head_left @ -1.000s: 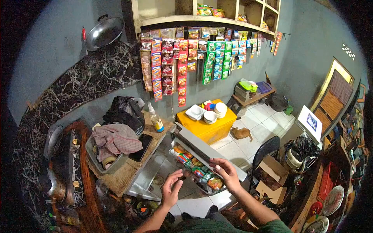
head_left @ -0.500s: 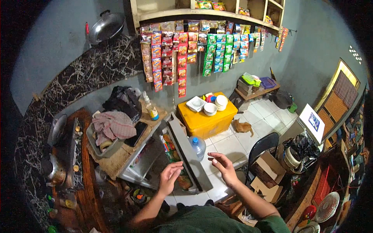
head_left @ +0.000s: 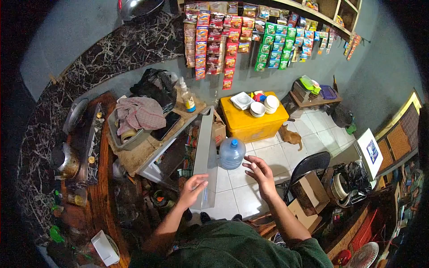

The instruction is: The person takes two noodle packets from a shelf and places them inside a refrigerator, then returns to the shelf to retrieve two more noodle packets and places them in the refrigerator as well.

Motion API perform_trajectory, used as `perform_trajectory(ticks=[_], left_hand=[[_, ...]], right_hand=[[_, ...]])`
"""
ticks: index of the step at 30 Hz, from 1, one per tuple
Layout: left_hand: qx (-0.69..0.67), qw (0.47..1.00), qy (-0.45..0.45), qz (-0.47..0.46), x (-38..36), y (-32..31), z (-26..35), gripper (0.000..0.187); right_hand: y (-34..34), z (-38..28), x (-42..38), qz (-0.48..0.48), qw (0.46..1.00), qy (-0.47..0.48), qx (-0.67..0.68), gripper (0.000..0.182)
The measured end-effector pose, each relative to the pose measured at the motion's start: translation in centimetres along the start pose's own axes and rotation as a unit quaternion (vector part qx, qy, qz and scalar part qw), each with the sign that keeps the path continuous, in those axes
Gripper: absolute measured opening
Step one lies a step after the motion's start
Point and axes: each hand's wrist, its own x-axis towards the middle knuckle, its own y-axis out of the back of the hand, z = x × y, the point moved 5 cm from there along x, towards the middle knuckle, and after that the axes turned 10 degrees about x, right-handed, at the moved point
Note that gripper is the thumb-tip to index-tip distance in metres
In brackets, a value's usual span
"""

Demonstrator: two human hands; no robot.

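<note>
My left hand [head_left: 194,191] is raised in front of me, fingers loosely bent and apart, and it overlaps the near end of the grey fridge door [head_left: 206,143]. That door stands partly open beside the low fridge, with packets visible in the gap behind it. To the right, my right hand [head_left: 260,177] hangs in the air with thumb and fingers apart, holding nothing. Just beyond it on the tiles stands a large blue water jug [head_left: 232,155] with a blue cap.
A yellow box [head_left: 254,127] carries white bowls [head_left: 258,108]. On the fridge top sit a grey tub [head_left: 134,138] with a cloth [head_left: 139,115] and a spray bottle [head_left: 188,102]. A cat [head_left: 290,136] is on the floor. At right are a black chair [head_left: 308,165] and a cardboard box [head_left: 315,190].
The fridge door has swung left, nearer the fridge, hiding most of the packets inside it. The view has shifted left and downward. Both hands remain raised, with nothing in them.
</note>
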Motion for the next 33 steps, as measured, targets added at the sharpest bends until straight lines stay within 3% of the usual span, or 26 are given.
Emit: perform_trajectory(ticks=[10, 14, 16, 17, 20, 22, 33], left_hand=[[0.135, 0.987, -0.002, 0.085, -0.8, 5.1, -0.1, 0.034], [0.124, 0.989, 0.037, 0.068, -0.6, 7.1, -1.2, 0.035], [0.002, 0.998, 0.036, 0.055, -0.3, 7.4, -1.3, 0.035], [0.002, 0.998, 0.033, 0.050, -0.1, 7.7, -1.5, 0.035], [0.045, 0.998, 0.008, 0.044, 0.7, 8.7, -1.3, 0.032], [0.100, 0.993, 0.044, 0.052, 1.2, 9.4, -0.8, 0.033], [0.141, 0.990, -0.026, 0.012, 5.2, 8.6, 1.5, 0.035]], right_hand=[[-4.4, 1.8, 1.9, -0.037, 0.999, -0.003, 0.021, 0.037], [-5.4, 2.2, 2.5, -0.029, 0.999, 0.001, 0.030, 0.036], [-5.8, 2.3, 2.7, -0.020, 0.999, 0.004, 0.027, 0.036], [-6.0, 2.4, 2.9, -0.016, 0.999, 0.008, 0.026, 0.036], [-6.5, 2.3, 3.1, -0.004, 1.000, 0.016, 0.025, 0.036], [-6.9, 1.7, 3.2, 0.008, 1.000, 0.025, 0.016, 0.036], [-5.1, 0.7, 2.9, 0.083, 0.996, 0.045, 0.002, 0.037]])
